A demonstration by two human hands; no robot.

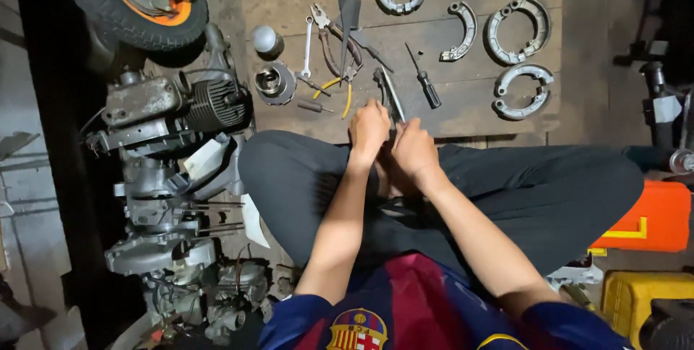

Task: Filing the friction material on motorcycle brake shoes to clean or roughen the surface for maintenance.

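Both hands meet at frame centre over the lap — left hand [369,129] and right hand [413,149] curled shut on a slim metal tool [391,95], long axis running up-left from the fingers, left hand nearer its tip.

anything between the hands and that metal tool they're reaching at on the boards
Nothing visible. The left hand and right hand sit together at the near end of the metal tool, seemingly touching it. The screwdriver lies apart to its right, the pliers to its left.
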